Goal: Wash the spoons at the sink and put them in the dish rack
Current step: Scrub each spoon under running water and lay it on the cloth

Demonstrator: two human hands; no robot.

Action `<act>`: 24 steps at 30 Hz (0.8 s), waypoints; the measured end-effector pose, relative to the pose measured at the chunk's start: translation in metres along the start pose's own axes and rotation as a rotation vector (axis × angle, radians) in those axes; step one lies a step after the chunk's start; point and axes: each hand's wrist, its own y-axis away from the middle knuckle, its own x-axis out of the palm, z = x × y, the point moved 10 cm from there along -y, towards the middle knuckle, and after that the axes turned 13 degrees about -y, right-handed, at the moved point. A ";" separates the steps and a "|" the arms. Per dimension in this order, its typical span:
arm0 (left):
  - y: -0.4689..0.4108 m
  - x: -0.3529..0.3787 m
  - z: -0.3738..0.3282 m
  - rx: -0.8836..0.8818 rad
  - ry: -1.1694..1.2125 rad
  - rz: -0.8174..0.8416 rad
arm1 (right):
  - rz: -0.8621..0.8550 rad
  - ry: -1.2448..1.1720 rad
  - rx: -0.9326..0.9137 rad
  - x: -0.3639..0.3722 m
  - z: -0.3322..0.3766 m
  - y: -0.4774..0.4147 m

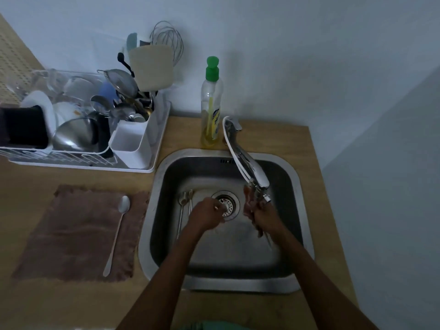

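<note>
Two spoons lie side by side on the floor of the steel sink, left of the drain. My left hand hovers over the drain edge with its fingers curled in; I see nothing in it. Under the tap spout, my right hand grips a spoon together with a reddish-brown scrub cloth; the handle sticks out below the hand. A long-handled spoon rests on a brown towel left of the sink. The dish rack stands at the back left.
The rack is crowded with bowls, plates, glasses and a white cutlery holder full of utensils. A dish soap bottle with a green cap stands behind the sink beside the tap. The wooden counter ends just right of the sink.
</note>
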 end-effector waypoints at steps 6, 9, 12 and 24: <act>-0.046 -0.011 -0.051 0.202 0.238 -0.055 | 0.057 0.203 0.008 -0.001 -0.016 -0.001; -0.059 0.000 -0.048 0.230 0.257 -0.041 | 0.076 0.229 0.013 -0.001 -0.014 0.002; -0.065 0.010 -0.050 0.286 0.160 0.020 | 0.089 0.277 0.029 -0.001 -0.014 0.006; -0.047 -0.038 -0.007 0.122 0.150 -0.273 | 0.241 0.473 -0.054 0.017 0.010 0.010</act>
